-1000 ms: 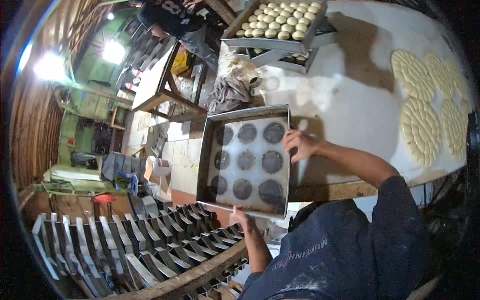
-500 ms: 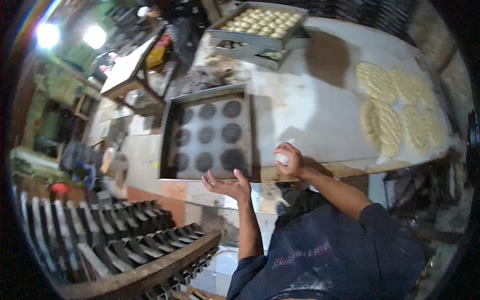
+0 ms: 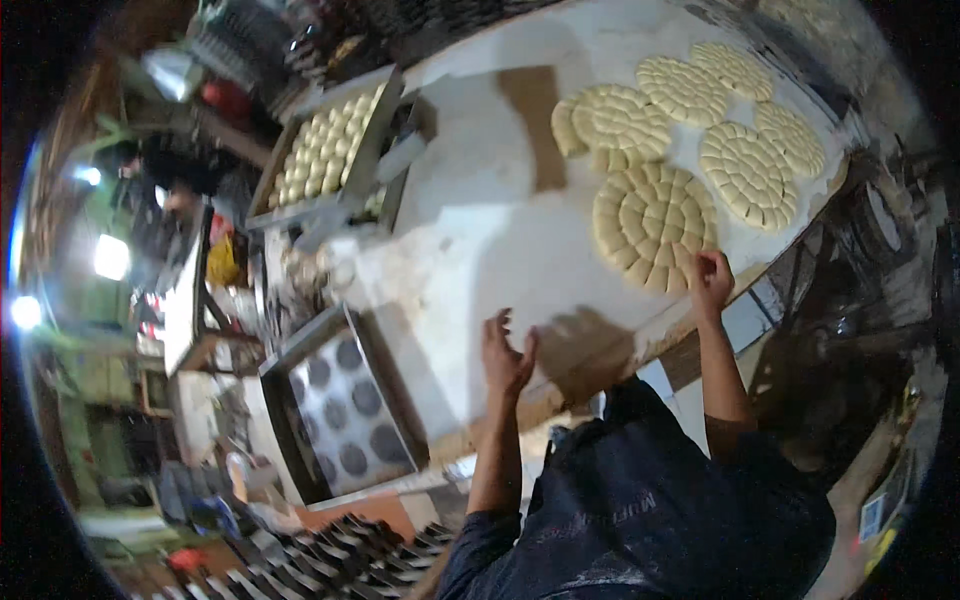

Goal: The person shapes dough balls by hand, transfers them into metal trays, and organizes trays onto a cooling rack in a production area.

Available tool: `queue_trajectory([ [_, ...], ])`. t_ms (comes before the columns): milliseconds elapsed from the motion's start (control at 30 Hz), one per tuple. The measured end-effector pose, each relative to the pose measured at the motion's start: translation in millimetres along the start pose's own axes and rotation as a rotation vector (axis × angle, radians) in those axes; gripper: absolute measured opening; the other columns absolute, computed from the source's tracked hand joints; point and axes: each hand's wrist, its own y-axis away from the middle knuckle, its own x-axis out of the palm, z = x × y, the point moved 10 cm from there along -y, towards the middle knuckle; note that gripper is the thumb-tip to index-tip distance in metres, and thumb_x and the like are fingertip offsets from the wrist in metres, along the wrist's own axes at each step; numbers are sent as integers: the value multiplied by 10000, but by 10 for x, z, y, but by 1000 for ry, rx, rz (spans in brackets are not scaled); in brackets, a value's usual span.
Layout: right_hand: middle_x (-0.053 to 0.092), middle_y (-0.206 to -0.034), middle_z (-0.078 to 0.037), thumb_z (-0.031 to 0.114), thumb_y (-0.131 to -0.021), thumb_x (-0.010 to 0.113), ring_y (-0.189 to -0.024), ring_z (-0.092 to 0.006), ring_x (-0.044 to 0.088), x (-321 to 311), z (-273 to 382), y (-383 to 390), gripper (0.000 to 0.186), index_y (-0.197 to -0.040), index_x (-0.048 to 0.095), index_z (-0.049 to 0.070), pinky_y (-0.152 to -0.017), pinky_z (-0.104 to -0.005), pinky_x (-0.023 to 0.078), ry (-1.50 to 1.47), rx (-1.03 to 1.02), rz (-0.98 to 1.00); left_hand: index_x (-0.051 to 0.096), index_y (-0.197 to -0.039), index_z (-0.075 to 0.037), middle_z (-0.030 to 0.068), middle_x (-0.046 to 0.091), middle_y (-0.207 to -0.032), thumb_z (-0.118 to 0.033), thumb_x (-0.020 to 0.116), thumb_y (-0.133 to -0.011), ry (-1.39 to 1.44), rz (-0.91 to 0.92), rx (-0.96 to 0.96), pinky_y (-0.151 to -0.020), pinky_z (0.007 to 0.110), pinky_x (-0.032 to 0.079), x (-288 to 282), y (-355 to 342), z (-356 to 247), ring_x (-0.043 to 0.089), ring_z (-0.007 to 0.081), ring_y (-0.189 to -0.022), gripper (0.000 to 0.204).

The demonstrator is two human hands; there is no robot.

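Note:
My right hand is at the near right edge of a large round of pale dough, cut into several small pieces. Its fingers are curled in and pinch a piece of dough at that edge. Farther left, my left hand hovers above the near part of the table, fingers curved and apart, with nothing in them. More cut dough rounds lie behind and to the right, among them one round and another.
A metal tray with dark round spots on its bottom lies at the table's left end. Farther back, a deep tray of dough balls rests on another tray. The white tabletop carries a brown patch. Dark metal slats stand lower left.
My view has swung right. Both hands have moved from beside the spotted tray toward the dough rounds. The white round thing in my right hand no longer shows; that hand is now at the dough.

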Motion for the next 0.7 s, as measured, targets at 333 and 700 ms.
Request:
queue_trajectory([
  [333, 532, -783, -96, 26, -855, 645, -666, -215, 520, -420, -463, -536, 82, -908, 583, 16, -621, -321, 442, 307, -115, -49, 637, -1204, -3, 177, 693, -1025, -237, 706, -939, 233, 176, -373, -819, 372, 540, 2446, -3514, 921, 688, 292, -959, 360],
  [700, 546, -829, -112, 109, -843, 659, -717, -236, 553, -446, -511, -491, 128, -883, 585, 13, -657, -356, 457, 325, -38, -35, 522, -1101, -15, 173, 659, -1010, -375, 763, -889, 3, -69, -278, -775, 406, 516, 2494, -3483, 496, 617, 313, -867, 483],
])
